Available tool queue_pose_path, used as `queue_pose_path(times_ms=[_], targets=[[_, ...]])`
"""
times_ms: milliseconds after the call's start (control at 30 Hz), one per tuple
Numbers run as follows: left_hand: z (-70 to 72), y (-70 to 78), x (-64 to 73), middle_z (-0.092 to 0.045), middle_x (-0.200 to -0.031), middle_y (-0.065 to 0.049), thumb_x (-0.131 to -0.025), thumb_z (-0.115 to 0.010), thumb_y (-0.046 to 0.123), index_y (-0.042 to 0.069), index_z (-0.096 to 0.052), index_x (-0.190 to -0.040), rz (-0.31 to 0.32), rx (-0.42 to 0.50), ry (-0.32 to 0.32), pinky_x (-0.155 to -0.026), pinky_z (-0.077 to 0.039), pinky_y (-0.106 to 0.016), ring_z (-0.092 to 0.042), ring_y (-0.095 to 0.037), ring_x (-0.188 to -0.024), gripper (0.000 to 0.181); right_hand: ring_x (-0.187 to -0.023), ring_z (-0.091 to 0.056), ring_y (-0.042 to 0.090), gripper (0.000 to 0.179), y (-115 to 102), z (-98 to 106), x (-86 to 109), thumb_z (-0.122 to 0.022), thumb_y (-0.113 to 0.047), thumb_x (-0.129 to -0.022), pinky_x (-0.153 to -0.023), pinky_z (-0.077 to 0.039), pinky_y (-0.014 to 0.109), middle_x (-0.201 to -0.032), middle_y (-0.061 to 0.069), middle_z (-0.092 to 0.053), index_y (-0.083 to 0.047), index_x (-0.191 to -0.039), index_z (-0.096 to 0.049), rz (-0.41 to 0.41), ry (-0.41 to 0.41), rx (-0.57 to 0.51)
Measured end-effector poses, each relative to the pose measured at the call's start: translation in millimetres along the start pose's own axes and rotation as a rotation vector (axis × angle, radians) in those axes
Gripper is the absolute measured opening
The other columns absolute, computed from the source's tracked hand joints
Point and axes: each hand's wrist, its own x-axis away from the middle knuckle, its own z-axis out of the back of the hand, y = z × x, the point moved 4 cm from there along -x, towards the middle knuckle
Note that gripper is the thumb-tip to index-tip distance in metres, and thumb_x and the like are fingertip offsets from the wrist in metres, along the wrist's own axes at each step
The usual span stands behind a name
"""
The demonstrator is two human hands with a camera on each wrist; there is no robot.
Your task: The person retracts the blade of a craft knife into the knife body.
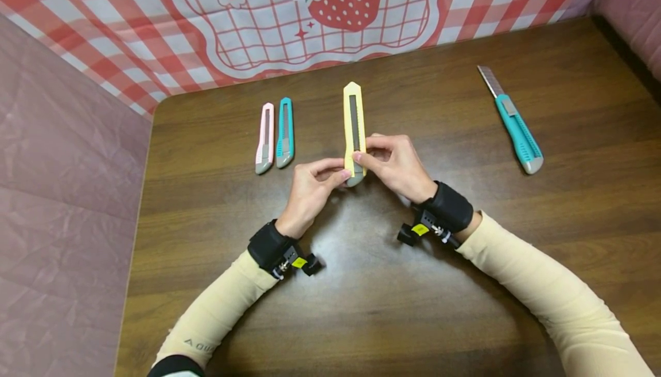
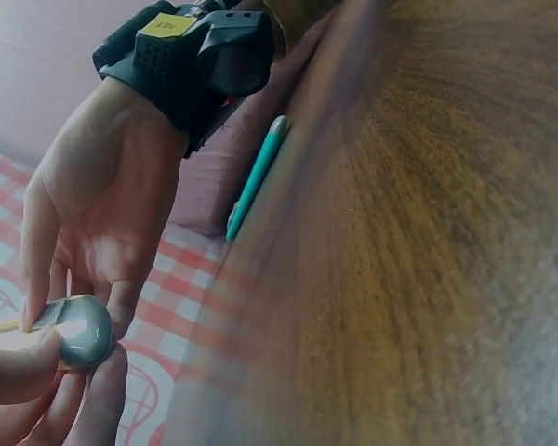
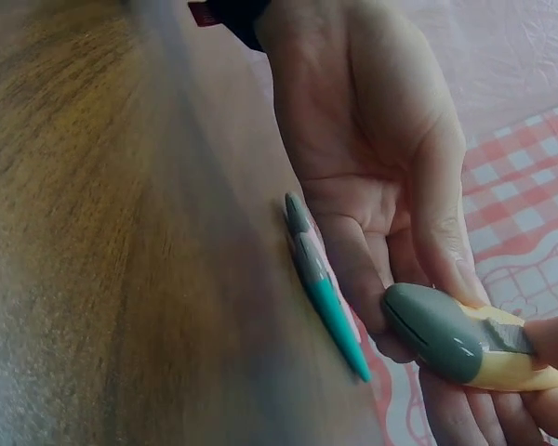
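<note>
The left hand point(image 1: 313, 190) and right hand point(image 1: 396, 164) are pinching a slim yellow plastic cutter point(image 1: 354, 127) above the brown wooden desk point(image 1: 361, 302). It is probably feeling light, stiff, slick, and inviting a side hold.

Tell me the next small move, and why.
Probably set the yellow knife down by the pink knife and the teal knife next to it: like theirs, its blade doesn't show past the tip, and its slider sits near the grey end.
</note>
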Motion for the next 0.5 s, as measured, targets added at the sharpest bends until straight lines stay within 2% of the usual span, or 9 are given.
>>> queue_pose_path(times_ms=[133, 267, 400, 500], targets=[[2.7, -11.1, -3.4, -0.067, -0.092, -0.025, -0.082, -0.067, -0.003, -0.01, -0.065, -0.102, 0.002, -0.004, 0.011, -0.071, -0.057, -0.05, -0.065, -0.024, -0.073, 0.021, -0.07, -0.061, 0.02, 0.013, 0.4, -0.7, -0.1, -0.063, 0.008, -0.081, -0.058, -0.048, 0.01, -0.086, 0.022, -0.065, 0.012, -0.093, -0.066, -0.004, -0.004, -0.007], [4.0, -16.6, -5.1, -0.068, -0.092, -0.023, -0.082, -0.067, -0.002, -0.008, -0.065, -0.102, 0.003, -0.015, 0.012, -0.069, -0.059, -0.045, -0.065, -0.025, -0.073, 0.021, -0.076, -0.064, 0.024, 0.015, 2.9, -1.4, -0.7, -0.063, 0.006, -0.082, -0.061, -0.05, 0.011, -0.089, 0.024, -0.066, 0.012, -0.096, -0.065, -0.049, -0.01, -0.014], [4.4, -18.3, -5.6, -0.069, -0.091, -0.022, -0.083, -0.066, -0.001, -0.007, -0.066, -0.101, 0.009, -0.014, 0.005, -0.069, -0.058, -0.049, -0.065, -0.025, -0.073, 0.019, -0.081, -0.064, 0.028, 0.017, 9.4, -2.7, -1.4, -0.061, 0.004, -0.085, -0.062, -0.051, 0.012, -0.091, 0.026, -0.067, 0.013, -0.099, -0.063, -0.096, -0.022, -0.032], [4.4, -18.9, -6.0, -0.069, -0.09, -0.022, -0.083, -0.066, 0.0, -0.007, -0.066, -0.102, 0.022, -0.014, 0.0, -0.069, -0.058, -0.048, -0.065, -0.025, -0.073, 0.019, -0.081, -0.065, 0.025, 0.018, 22.7, -3.0, -3.1, -0.062, 0.002, -0.085, -0.06, -0.051, 0.013, -0.091, 0.025, -0.067, 0.011, -0.101, -0.063, -0.107, -0.017, -0.044]])
